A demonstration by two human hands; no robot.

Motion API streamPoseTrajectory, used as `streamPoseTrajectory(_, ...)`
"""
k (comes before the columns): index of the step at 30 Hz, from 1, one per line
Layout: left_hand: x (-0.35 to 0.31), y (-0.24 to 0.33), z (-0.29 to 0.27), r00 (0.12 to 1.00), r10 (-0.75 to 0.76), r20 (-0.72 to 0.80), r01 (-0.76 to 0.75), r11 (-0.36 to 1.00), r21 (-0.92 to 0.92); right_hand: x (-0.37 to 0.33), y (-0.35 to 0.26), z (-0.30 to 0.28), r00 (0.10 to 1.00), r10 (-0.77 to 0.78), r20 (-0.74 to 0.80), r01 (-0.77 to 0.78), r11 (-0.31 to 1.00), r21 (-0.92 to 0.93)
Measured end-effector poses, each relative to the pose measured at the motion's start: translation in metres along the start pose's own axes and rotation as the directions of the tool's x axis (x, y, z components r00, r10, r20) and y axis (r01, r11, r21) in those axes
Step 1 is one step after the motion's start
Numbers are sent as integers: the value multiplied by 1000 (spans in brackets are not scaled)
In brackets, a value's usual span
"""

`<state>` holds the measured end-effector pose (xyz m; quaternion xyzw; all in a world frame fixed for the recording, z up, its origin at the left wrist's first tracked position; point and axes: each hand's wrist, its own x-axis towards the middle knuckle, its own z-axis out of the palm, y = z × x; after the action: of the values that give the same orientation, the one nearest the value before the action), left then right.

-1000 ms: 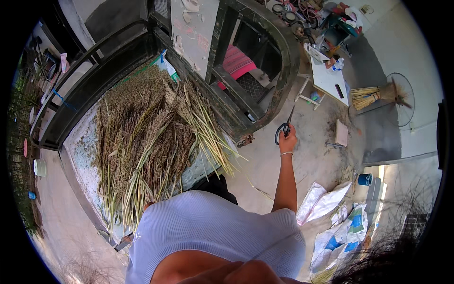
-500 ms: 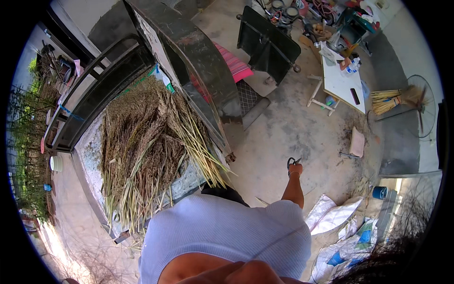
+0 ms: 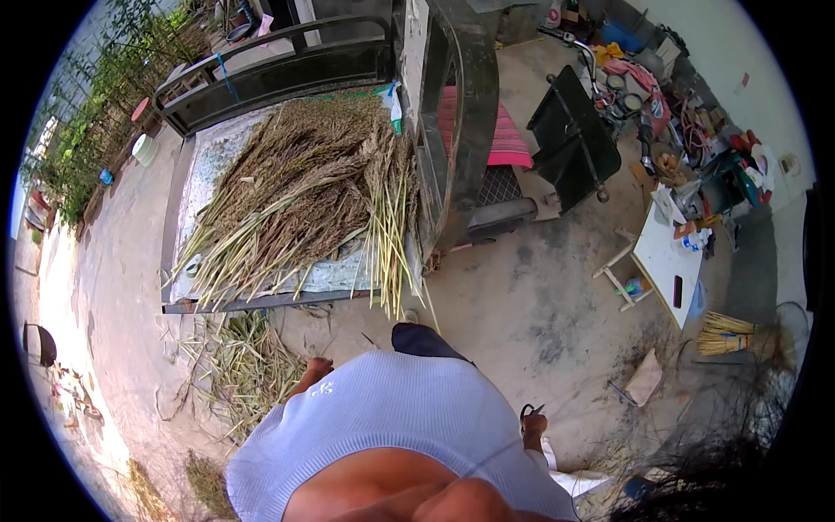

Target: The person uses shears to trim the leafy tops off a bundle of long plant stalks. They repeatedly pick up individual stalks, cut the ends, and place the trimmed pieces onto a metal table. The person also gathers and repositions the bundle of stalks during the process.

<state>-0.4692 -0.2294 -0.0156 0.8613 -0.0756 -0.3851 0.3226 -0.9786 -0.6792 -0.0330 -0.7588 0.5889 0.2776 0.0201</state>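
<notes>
In my right hand (image 3: pixel 536 426), low beside my body, is a pair of dark scissors (image 3: pixel 527 411), my fingers closed round the handles. My left hand (image 3: pixel 319 364) hangs at my other side, small and partly behind my sleeve; how its fingers lie is too small to tell. Ahead to the left, a big pile of cut stalks with brown seed heads (image 3: pixel 322 187) covers a pale sheet (image 3: pixel 209 170) on a dark metal cart bed (image 3: pixel 252 303). The paler stalk ends reach over the bed's near edge.
Loose stalks and leaves (image 3: pixel 243 365) lie on the floor near my left hand. A dark upright frame (image 3: pixel 465 130) borders the bed's right side. Rightward stand a white table (image 3: pixel 665 261), a small pinkish seat (image 3: pixel 644 379) and a straw broom (image 3: pixel 724 334). Clutter lines the far right wall.
My view has turned rightward and the cart now sits more squarely ahead. My left hand has come into sight. The scissors stay in my right hand, now closer to my body.
</notes>
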Motion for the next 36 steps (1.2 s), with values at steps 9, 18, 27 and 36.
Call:
streamPoseTrajectory(9,-28,107,169,994,-27,108,34,998,-60,178,145,-59,981,192,31,-190,980,-53)
streamPoseTrajectory(18,-36,176,317,953,-297,-53,296,955,-37,495,120,-260,863,230,-450,157,724,672)
streamPoseTrajectory(27,-71,303,334,793,-536,-289,471,841,-268,758,187,-275,859,161,-487,68,905,420)
streamPoseTrajectory(36,-108,299,385,939,-285,-192,324,920,220,715,142,-232,710,-151,-688,270,961,67)
